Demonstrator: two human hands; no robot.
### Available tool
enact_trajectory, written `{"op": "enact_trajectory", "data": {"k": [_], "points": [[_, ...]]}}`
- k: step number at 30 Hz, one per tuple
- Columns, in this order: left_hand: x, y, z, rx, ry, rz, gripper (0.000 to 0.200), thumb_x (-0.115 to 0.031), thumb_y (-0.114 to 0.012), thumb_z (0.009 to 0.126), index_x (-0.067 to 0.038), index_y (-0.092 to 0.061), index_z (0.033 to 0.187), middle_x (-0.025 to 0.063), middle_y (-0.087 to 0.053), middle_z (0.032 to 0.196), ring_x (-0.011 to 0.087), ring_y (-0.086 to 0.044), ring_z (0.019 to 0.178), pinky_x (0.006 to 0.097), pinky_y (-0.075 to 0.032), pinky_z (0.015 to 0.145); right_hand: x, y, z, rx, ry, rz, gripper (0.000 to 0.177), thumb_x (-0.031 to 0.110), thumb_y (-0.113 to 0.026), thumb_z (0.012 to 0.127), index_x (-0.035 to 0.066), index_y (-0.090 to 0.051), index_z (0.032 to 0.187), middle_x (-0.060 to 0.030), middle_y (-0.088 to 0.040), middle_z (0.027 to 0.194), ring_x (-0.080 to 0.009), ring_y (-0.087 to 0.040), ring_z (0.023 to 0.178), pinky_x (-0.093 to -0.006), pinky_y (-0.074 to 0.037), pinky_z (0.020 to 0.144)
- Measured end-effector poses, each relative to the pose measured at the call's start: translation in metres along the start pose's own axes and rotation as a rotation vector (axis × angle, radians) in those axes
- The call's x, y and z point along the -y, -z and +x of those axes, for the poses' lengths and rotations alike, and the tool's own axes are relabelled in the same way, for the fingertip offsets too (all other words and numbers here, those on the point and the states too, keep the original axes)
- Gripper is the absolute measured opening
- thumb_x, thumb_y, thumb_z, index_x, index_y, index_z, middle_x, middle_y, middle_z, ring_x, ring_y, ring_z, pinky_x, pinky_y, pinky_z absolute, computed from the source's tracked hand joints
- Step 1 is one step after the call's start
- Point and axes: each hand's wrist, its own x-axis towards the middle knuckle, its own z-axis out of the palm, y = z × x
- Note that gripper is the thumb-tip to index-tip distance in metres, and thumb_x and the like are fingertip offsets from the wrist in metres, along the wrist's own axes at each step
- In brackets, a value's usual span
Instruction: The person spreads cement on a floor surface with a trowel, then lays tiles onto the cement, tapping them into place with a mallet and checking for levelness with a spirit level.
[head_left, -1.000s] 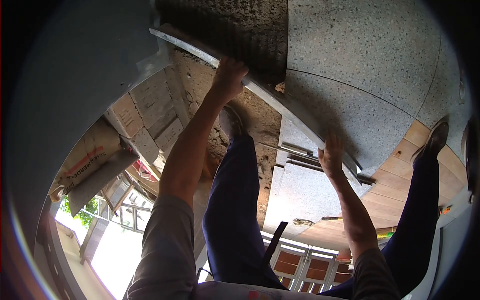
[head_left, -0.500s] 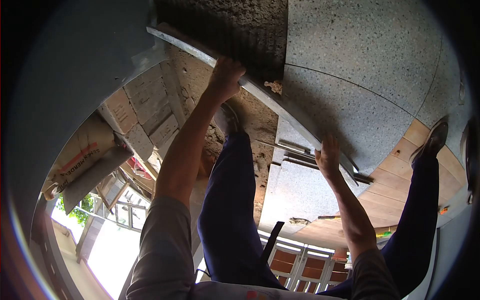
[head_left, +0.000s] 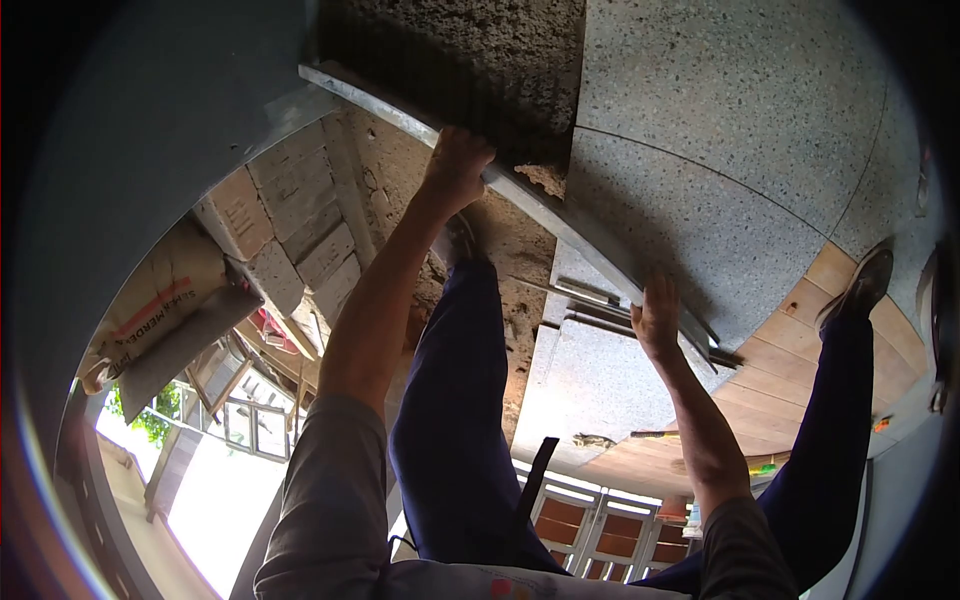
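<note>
A long metal straightedge (head_left: 560, 215) lies slanted across a bed of rough grey mortar (head_left: 470, 50), beside speckled granite floor tiles (head_left: 720, 130). My left hand (head_left: 455, 165) grips the bar near its middle, at the edge of the mortar. My right hand (head_left: 655, 315) holds the bar close to its lower right end, fingers curled over it. A small lump of mortar (head_left: 545, 178) sits against the bar next to the tile edge. My legs in dark blue trousers stand between my arms, one shoe (head_left: 455, 240) just below my left hand.
My other shoe (head_left: 860, 285) stands on brown tiles (head_left: 790, 350) at the right. A loose granite slab (head_left: 600, 370) lies by bare rubble. Stacked blocks (head_left: 290, 230) and a cement bag (head_left: 150, 315) are at the left, window frames below.
The bar and both hands have shifted slightly along the mortar edge. The lump of mortar at the bar has grown. The view has tilted a little.
</note>
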Motion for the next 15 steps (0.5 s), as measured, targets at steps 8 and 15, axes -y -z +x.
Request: {"op": "enact_trajectory", "data": {"k": [8, 15], "points": [[0.0, -0.006, -0.002, -0.063, -0.057, -0.002, 0.03, -0.004, -0.073, 0.057, -0.012, -0.067, 0.085, 0.0046, -0.06, 0.087, 0.0268, -0.057, 0.095, 0.0431, -0.039, 0.097, -0.006, -0.009, -0.009, -0.021, 0.013, -0.015, 0.082, 0.002, -0.081, 0.066, -0.005, -0.042, 0.138, -0.0259, -0.046, 0.136, -0.0431, -0.049, 0.119, -0.0534, -0.039, 0.104], [0.014, -0.011, -0.001, -0.139, -0.107, -0.088, 0.032, -0.003, -0.073, 0.056, -0.011, -0.064, 0.086, 0.0067, -0.06, 0.088, 0.03, -0.057, 0.093, 0.0474, -0.041, 0.096, -0.006, -0.015, -0.01, -0.04, -0.013, -0.014, 0.082, 0.003, -0.08, 0.067, -0.002, -0.042, 0.14, -0.0262, -0.045, 0.14, -0.0436, -0.047, 0.123, -0.0545, -0.038, 0.104]]}}
